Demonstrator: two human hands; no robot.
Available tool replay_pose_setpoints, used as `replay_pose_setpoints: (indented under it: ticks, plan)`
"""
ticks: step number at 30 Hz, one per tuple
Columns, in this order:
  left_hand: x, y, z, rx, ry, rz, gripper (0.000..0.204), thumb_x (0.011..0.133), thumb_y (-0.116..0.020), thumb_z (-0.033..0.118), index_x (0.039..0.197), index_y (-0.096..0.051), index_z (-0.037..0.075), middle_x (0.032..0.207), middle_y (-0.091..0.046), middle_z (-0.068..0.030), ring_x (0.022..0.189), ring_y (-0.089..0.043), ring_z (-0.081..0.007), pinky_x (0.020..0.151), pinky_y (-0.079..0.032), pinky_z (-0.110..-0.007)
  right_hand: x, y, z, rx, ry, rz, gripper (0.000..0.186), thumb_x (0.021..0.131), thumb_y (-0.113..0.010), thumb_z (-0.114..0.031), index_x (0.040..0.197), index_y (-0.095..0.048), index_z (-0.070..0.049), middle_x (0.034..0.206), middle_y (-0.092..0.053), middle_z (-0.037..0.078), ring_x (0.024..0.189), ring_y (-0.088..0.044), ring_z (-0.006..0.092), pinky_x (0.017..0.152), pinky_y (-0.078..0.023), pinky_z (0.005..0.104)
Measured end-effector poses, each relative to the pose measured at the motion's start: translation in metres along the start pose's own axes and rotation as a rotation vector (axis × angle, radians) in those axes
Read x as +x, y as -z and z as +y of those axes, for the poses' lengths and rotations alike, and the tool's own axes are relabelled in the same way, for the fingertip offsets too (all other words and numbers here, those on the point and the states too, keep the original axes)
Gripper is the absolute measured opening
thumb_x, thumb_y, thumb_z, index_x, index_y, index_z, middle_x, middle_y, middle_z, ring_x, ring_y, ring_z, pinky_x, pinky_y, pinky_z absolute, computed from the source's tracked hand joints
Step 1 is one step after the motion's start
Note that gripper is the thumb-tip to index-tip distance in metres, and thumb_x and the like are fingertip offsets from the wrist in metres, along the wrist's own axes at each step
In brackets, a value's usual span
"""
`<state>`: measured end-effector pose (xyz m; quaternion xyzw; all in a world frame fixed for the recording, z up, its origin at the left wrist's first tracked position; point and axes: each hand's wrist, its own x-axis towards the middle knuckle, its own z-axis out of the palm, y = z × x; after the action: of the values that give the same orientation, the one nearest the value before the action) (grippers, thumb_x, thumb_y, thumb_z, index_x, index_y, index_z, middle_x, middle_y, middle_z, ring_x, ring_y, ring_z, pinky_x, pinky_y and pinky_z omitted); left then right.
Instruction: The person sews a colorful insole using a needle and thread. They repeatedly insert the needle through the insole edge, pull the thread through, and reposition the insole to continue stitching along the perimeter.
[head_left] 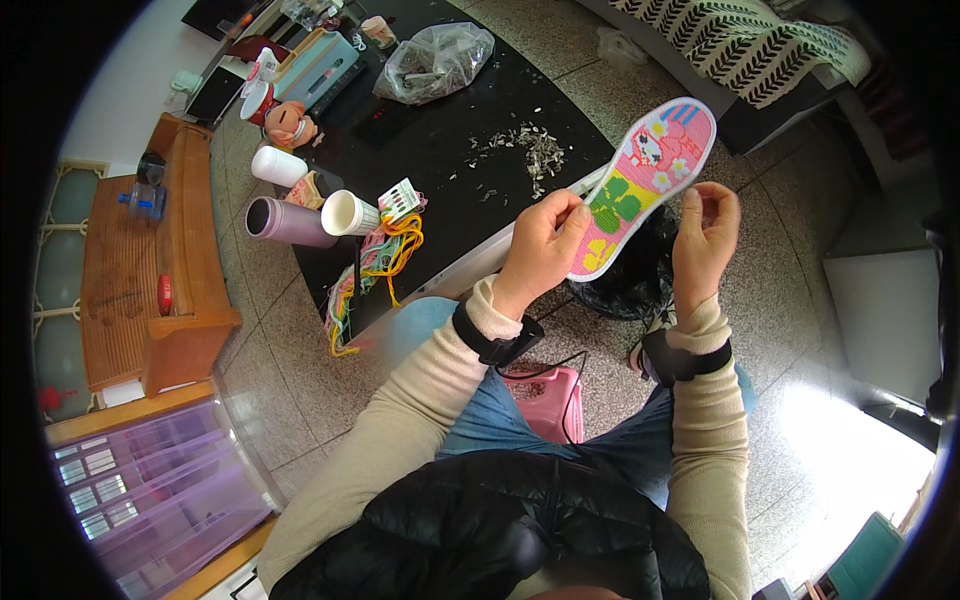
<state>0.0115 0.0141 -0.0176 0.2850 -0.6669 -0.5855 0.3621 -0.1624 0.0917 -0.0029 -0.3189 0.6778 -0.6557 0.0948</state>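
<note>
My left hand [543,252] is closed around the lower left edge of an embroidered insole [614,205], thumb on top. The insole is held up at a slant and shows pink, yellow and green stitching with flowers and a white cartoon figure. My right hand [706,238] is just right of the insole, apart from it, with thumb and fingertips pressed together. Whatever is in that pinch is too small to make out. A bundle of coloured embroidery threads [372,262], tied to a white punched card [401,200], hangs over the near left corner of the table.
The black table [430,150] bears scattered seed shells [540,152], a clear plastic bag [437,62], a paper cup [350,214], a mauve tumbler [288,222] and a piggy bank [290,124]. Under the insole stands a black-lined bin [625,280]. A pink plastic stool [548,405] shows between my legs.
</note>
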Motion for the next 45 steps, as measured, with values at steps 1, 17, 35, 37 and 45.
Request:
replay_pose_setpoints:
  ticks: [1, 17, 35, 37, 45]
  plan:
    - [0.0, 0.001, -0.001, 0.008, 0.004, -0.001, 0.016, 0.101, -0.057, 0.012, 0.093, -0.06, -0.002, 0.075, -0.058, 0.0023, 0.067, -0.049, -0.0009, 0.057, -0.04, -0.02, 0.002, 0.002, -0.002, -0.165, 0.063, 0.089, 0.018, 0.089, -0.07, -0.005, 0.105, -0.063, -0.003, 0.094, -0.059, 0.007, 0.085, -0.058, 0.0152, 0.071, -0.048, 0.0293]
    - [-0.003, -0.009, -0.011, -0.069, 0.022, -0.102, 0.016, 0.098, -0.062, 0.013, 0.095, -0.061, -0.003, 0.079, -0.064, -0.0051, 0.073, -0.058, -0.0063, 0.065, -0.049, -0.025, -0.005, 0.001, -0.02, 0.626, -0.259, -0.507, 0.006, 0.106, -0.05, -0.015, 0.106, -0.048, -0.009, 0.09, -0.061, 0.005, 0.075, -0.056, 0.0104, 0.063, -0.043, 0.0233]
    - [0.004, -0.003, -0.007, -0.147, 0.068, 0.009, 0.019, 0.1, -0.064, 0.021, 0.097, -0.064, 0.002, 0.083, -0.064, 0.003, 0.076, -0.056, -0.0018, 0.068, -0.047, -0.02, -0.03, -0.01, -0.027, 0.477, -0.591, -0.595, 0.017, 0.101, -0.058, -0.014, 0.105, -0.061, 0.001, 0.072, -0.055, -0.001, 0.055, -0.041, 0.0021, 0.047, -0.029, 0.018]
    - [0.003, -0.001, -0.007, -0.181, 0.085, -0.032, 0.019, 0.1, -0.064, 0.022, 0.102, -0.064, 0.003, 0.088, -0.064, 0.0031, 0.079, -0.056, -0.0019, 0.071, -0.046, -0.019, -0.029, -0.012, -0.029, 0.46, -0.601, -0.585, 0.017, 0.101, -0.058, -0.014, 0.105, -0.061, 0.002, 0.072, -0.056, -0.001, 0.054, -0.041, 0.0023, 0.047, -0.03, 0.0182]
    - [0.003, -0.002, -0.006, -0.162, 0.066, -0.043, 0.019, 0.1, -0.065, 0.022, 0.101, -0.064, 0.003, 0.087, -0.064, 0.0034, 0.079, -0.056, -0.0018, 0.071, -0.046, -0.019, -0.028, -0.01, -0.028, 0.496, -0.63, -0.554, 0.017, 0.101, -0.059, -0.015, 0.104, -0.061, 0.002, 0.068, -0.053, -0.002, 0.051, -0.039, 0.0025, 0.046, -0.03, 0.0187]
